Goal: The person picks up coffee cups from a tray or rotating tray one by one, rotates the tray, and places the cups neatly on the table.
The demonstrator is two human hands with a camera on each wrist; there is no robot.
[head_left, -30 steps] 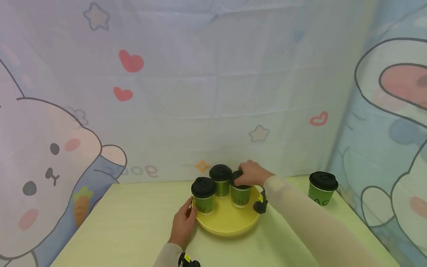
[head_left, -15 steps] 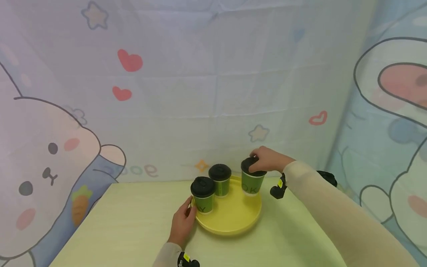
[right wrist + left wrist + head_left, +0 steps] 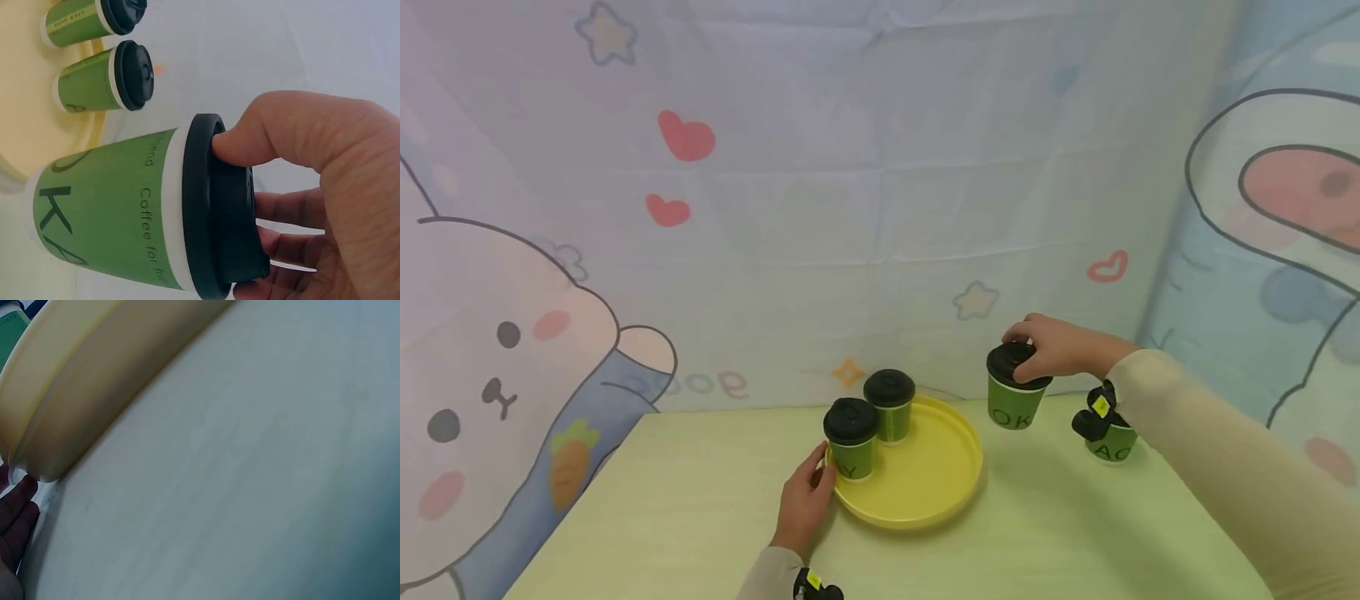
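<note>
A green paper coffee cup (image 3: 1013,405) with a black lid hangs in the air right of the round yellow tray (image 3: 925,492). My right hand (image 3: 1063,346) grips it by the lid (image 3: 203,206), thumb on one side and fingers on the other. On the tray's left part stand two similar lidded cups, a front cup (image 3: 853,442) and a back cup (image 3: 891,408). At the tray's left edge, my left hand (image 3: 805,500) holds the rim; in the left wrist view its fingers (image 3: 19,503) are only partly visible.
Another green lidded cup (image 3: 1111,446) stands on the pale table (image 3: 700,500) at the right, partly hidden by the right wrist's camera and sleeve. A printed cloth (image 3: 790,208) hangs right behind the table.
My right hand has lifted the cup off the tray and carried it to the right, beyond the tray's edge. The left hand has stayed at the tray's rim.
</note>
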